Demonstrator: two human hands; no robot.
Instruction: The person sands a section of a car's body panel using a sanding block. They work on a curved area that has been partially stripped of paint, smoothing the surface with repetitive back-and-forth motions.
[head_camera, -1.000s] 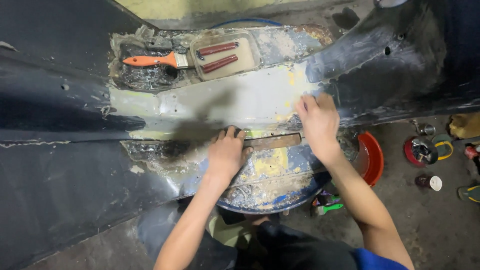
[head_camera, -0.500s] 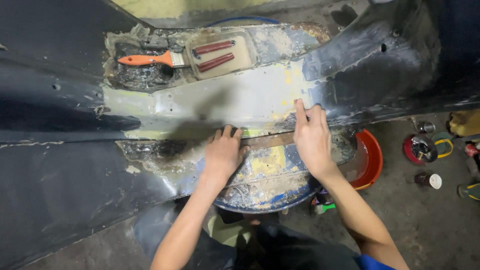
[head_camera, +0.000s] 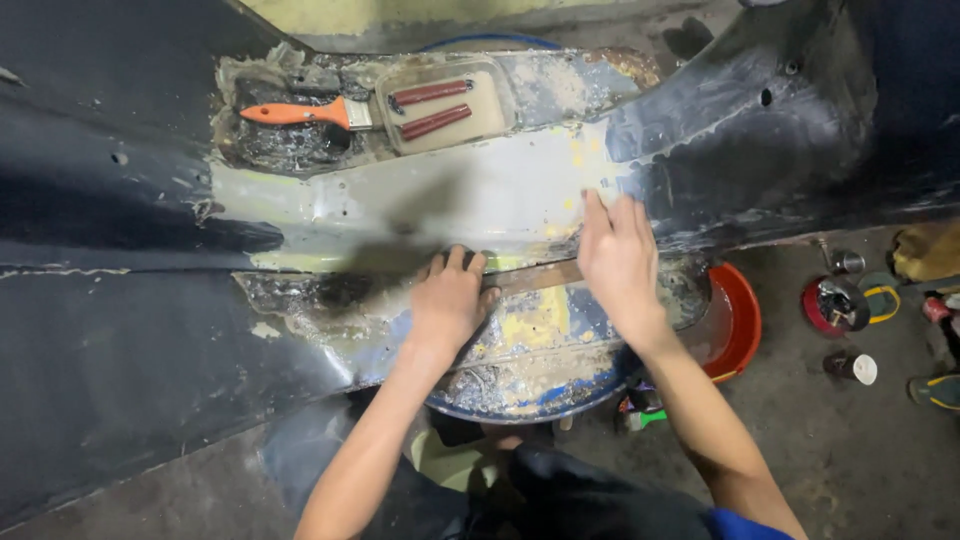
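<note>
1. the left hand (head_camera: 450, 300) lies flat, fingers spread, pressing one end of a long flat sanding block (head_camera: 535, 277) that sits on the lower edge of the filler-coated strip (head_camera: 450, 195) of a dark car body panel (head_camera: 120, 330).
2. the right hand (head_camera: 618, 255) lies open and flat over the block's other end; neither hand is closed around anything.
3. judging by the surface, the pale filler looks spread and partly smoothed, while rough crusted patches below it look unworked.
4. an orange-handled brush (head_camera: 300, 113) and a tray (head_camera: 445, 103) lie above; a red basin (head_camera: 738, 320) sits on the floor.
5. since a second ago, the right hand has slid leftward along the block, and the left hand has barely shifted.
</note>
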